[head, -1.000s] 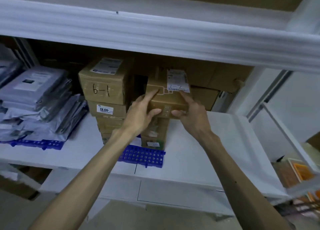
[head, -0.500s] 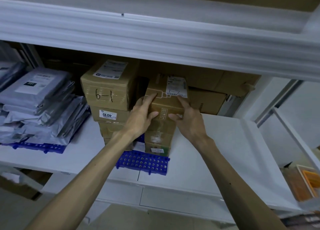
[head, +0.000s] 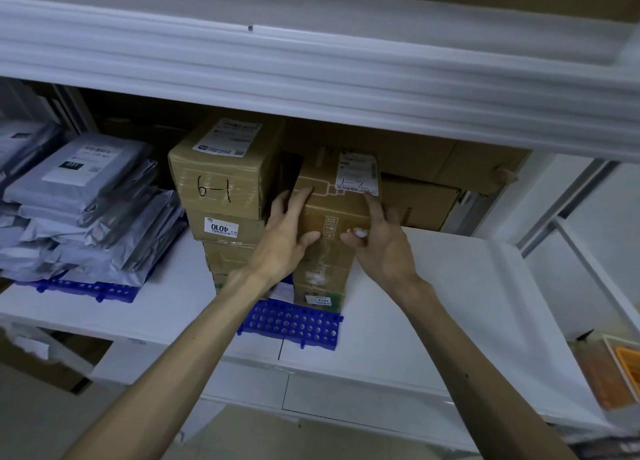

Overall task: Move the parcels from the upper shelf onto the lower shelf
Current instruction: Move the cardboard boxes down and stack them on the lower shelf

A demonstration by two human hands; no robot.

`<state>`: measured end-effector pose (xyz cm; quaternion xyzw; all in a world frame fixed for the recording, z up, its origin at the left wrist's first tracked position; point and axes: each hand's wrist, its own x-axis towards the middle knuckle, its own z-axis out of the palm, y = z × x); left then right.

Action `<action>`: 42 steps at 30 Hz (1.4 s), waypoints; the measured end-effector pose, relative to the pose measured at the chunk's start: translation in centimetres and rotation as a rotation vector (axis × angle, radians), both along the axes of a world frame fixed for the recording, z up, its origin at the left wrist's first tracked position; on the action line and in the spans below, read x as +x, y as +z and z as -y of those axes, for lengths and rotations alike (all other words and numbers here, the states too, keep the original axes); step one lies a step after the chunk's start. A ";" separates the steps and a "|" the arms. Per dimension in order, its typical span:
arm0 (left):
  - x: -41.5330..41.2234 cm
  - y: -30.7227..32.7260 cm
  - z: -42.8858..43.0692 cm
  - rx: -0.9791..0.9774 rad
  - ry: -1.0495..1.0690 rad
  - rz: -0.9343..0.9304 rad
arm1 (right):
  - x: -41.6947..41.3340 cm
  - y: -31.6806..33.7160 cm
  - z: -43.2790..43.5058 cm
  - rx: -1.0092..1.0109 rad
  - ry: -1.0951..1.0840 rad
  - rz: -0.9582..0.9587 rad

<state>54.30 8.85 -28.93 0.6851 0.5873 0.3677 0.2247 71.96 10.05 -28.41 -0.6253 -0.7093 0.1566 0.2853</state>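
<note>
A brown cardboard parcel [head: 332, 213] with a white label on top sits on a short stack of boxes on the lower shelf [head: 433, 286]. My left hand [head: 284, 241] grips its left front corner, fingers over the top edge and thumb on the front face. My right hand [head: 384, 248] holds the right front corner, index finger along the label and thumb on the front. The white front rail of the upper shelf [head: 311, 71] runs overhead; what lies on that shelf is hidden.
A taller box stack topped by one marked "6-1" [head: 221, 179] stands just left. Grey mailer bags [head: 86, 210] pile at far left. Blue perforated mats [head: 294, 328] lie under the stacks. Large cartons [head: 433, 203] fill the back. An orange bin [head: 623, 366] sits lower right.
The parcel has moved slightly down and back onto the stack, with both hands staying on its front corners.
</note>
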 end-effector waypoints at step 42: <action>-0.3 -5.7 1.8 -0.205 0.009 0.428 | -1.1 -4.9 3.8 -0.114 -0.056 -0.481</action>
